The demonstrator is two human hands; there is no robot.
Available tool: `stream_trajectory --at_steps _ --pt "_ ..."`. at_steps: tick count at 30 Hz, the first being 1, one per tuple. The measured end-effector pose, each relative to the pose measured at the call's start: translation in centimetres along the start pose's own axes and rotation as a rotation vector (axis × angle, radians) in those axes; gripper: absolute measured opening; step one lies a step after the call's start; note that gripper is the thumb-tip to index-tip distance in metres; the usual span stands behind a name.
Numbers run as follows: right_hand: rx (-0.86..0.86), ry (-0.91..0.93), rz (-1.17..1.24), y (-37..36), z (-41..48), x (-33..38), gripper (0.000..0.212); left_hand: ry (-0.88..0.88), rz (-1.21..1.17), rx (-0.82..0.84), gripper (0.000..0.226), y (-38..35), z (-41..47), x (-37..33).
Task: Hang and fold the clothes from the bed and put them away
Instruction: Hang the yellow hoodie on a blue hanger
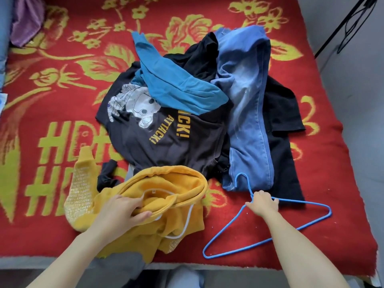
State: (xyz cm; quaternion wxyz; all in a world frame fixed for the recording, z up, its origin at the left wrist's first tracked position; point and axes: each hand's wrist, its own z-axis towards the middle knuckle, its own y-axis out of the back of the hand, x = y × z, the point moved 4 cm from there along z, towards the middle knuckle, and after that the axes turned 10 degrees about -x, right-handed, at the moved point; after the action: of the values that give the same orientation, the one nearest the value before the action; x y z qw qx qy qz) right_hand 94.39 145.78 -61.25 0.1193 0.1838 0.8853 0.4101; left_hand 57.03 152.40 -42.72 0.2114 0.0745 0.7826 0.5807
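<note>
"Closest to us, the left hand [122, 208] has thumb and fingers pinched on the neck opening of the yellow hoodie [172, 183], at the bed's near edge. And the right hand [262, 203]?"

"Curled round the blue wire hanger [303, 202] just under its hook, the frame lying right of that grip on the red blanket [62, 100]. I'd call this the hanging step. Next, one hanger shoulder must slip into the held-open neck. The jeans [249, 121] and ATTACK! T-shirt [166, 142] lie beyond both hands."

likely a home bedroom: blanket-covered bed [62, 113], clothes pile [187, 121].
</note>
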Motion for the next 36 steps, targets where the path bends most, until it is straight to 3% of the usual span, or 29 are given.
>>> stream_trajectory --at_steps 5,9,14,17,20,24,27,32,36 --pt "-0.040 0.119 -0.001 -0.8 -2.3 0.7 0.016 0.034 0.034 0.044 0.034 -0.6 -0.9 0.5" --pt "-0.052 0.228 0.008 1.5 -5.1 1.6 0.020 0.024 0.070 0.071 0.029 -0.3 -1.3 0.4" --pt "-0.329 0.363 -0.098 11.2 -7.3 3.3 0.043 -0.007 0.100 0.110 0.033 0.7 -2.1 0.9" --pt "-0.538 0.467 -0.110 18.7 -9.8 5.7 0.044 -0.057 0.113 0.132 0.039 2.0 -2.4 1.2" --pt "-0.778 0.475 0.111 24.9 -14.0 8.0 0.048 -0.149 0.123 0.113 0.031 3.8 -3.2 1.9" --pt "-0.934 0.433 0.487 27.3 -19.1 11.4 0.047 -0.296 0.147 0.029 0.028 6.2 -4.7 3.7" --pt "-0.927 0.411 0.472 25.9 -21.6 14.4 0.048 -0.368 0.162 -0.036 0.033 7.9 -5.8 5.7" --pt "-0.875 0.574 0.444 23.3 -25.4 20.7 0.046 -0.487 0.077 -0.110 0.033 11.3 -7.8 6.7" --pt "-0.894 0.626 0.482 21.7 -28.8 26.6 0.047 -0.707 -0.015 -0.502 0.014 16.9 -10.2 4.6"
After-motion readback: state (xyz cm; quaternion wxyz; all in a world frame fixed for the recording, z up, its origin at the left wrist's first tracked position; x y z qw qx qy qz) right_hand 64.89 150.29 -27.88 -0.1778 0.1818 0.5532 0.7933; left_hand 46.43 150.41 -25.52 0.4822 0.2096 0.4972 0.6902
